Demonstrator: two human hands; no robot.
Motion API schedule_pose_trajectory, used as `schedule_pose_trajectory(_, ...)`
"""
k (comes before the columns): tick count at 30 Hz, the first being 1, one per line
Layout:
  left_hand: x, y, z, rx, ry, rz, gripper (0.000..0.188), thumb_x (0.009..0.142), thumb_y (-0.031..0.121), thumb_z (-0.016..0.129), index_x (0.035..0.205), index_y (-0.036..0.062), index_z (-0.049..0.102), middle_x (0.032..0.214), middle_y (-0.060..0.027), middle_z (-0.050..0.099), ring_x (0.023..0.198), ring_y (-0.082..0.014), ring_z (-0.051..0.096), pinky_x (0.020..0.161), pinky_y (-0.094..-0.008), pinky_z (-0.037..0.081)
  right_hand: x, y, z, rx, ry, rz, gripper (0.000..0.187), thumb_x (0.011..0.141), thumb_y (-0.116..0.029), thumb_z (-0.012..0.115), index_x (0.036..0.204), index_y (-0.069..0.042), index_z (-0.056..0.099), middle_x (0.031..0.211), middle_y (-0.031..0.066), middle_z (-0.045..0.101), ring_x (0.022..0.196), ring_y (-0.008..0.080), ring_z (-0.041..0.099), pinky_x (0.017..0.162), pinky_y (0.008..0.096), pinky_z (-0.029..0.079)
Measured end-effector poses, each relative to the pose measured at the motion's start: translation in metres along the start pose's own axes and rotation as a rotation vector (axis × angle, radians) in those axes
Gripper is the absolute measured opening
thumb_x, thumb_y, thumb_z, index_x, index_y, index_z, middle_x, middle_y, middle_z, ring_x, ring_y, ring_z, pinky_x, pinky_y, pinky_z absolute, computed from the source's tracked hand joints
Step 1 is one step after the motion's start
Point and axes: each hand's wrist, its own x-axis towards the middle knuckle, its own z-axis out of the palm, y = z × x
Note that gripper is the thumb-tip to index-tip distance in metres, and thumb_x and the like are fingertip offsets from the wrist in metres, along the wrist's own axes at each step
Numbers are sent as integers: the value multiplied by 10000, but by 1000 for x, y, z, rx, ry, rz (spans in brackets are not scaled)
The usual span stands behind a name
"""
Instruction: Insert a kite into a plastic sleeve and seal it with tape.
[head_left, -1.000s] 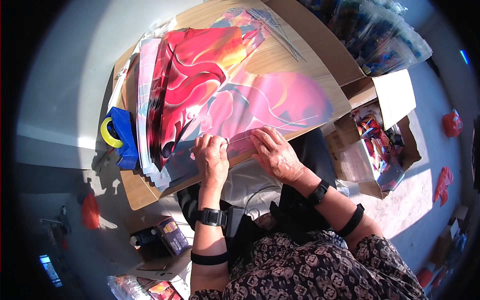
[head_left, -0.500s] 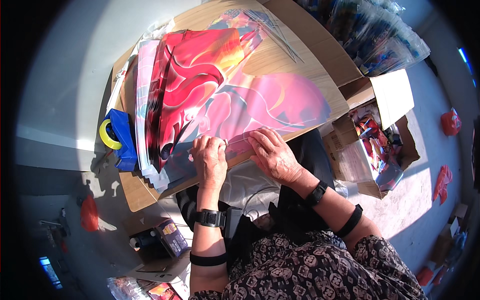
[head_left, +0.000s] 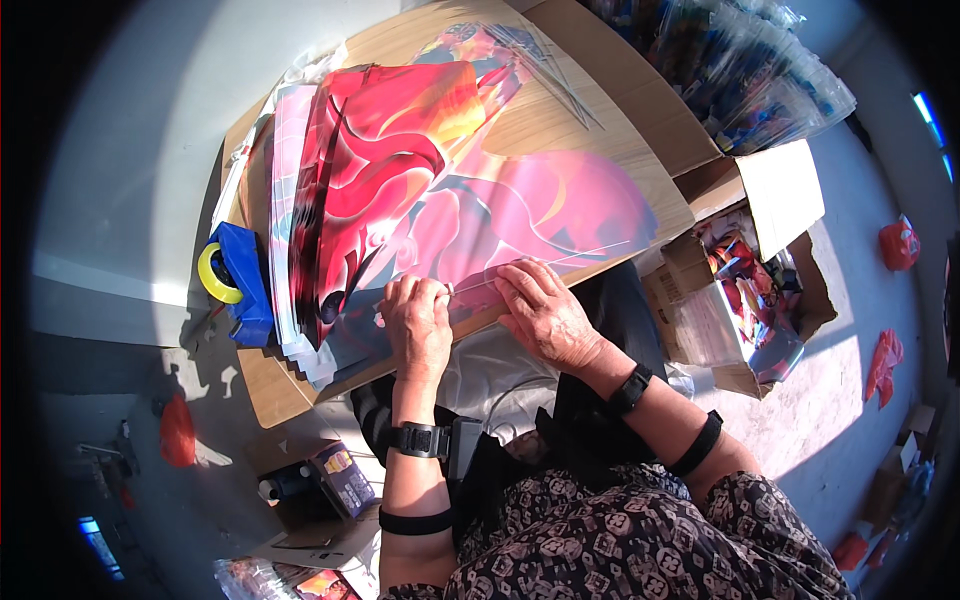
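Note:
A thin, glossy pink printed sheet (head_left: 590,200) with a swirling pattern lies on the wooden table, its near edge along the table's front. My left hand (head_left: 415,315) is closed, fingers pinched on that near edge. To its right, my right hand (head_left: 543,308) is closed on the same edge, thumb beneath and fingers on top. A thin pale rod (head_left: 612,247) runs along the edge, passing by both hands; the fingertips hide parts of it. Brighter red printed sheets (head_left: 400,140) lie in a fanned stack left of the pink sheet.
A blue tape dispenser (head_left: 240,285) with a yellow roll stands at the left table edge. Several thin rods (head_left: 560,80) lie at the far end of the wooden table (head_left: 630,130). An opened cardboard box (head_left: 690,310) with colourful pieces stands to the right, plastic-wrapped packs (head_left: 750,80) behind.
The thin rod now shows beyond my right hand, lying over the pink sheet's near edge. Both hands have kept nearly the same place and grip.

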Motion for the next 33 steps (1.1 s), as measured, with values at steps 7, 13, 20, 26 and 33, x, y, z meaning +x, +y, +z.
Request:
schedule_pose_trajectory(7,0,1,0,5,-2,1,145,717,6,688,805,89,608,830,-52,569,880,-282,531,812,-409,421,-1,0,-1,5,-1,-2,566,695,-162,708,1187,59,542,1241,172,508,1187,349,474,1058,470,374)
schedule_pose_trajectory(13,-1,4,-4,9,-24,-14,202,709,-16,688,873,72,609,866,-71,585,911,-288,539,830,-407,425,0,1,-1,-8,10,-2,563,700,-160,712,1192,55,541,1251,170,506,1194,348,471,1059,468,372)
schedule_pose_trajectory(20,-30,-7,-50,18,183,-22,271,706,-34,688,946,43,588,930,-116,596,913,-323,555,838,-414,435,7,-7,-10,-5,5,-60,556,698,-93,710,1205,44,528,1239,176,516,1164,371,494,1004,463,421)
schedule_pose_trajectory(26,-121,-74,-95,-11,591,-528,119,836,64,684,822,26,572,739,-57,554,670,-179,521,620,-330,433,17,-33,-10,38,-10,-158,460,705,-10,669,1149,13,549,1145,163,562,1026,357,574,875,437,493)
schedule_pose_trajectory(33,-171,-135,-96,-383,340,-855,241,867,168,694,739,-2,580,619,-29,561,561,-96,521,543,-258,426,38,-102,35,399,-227,-140,217,757,-20,645,969,-5,596,968,152,613,845,347,633,721,411,533)
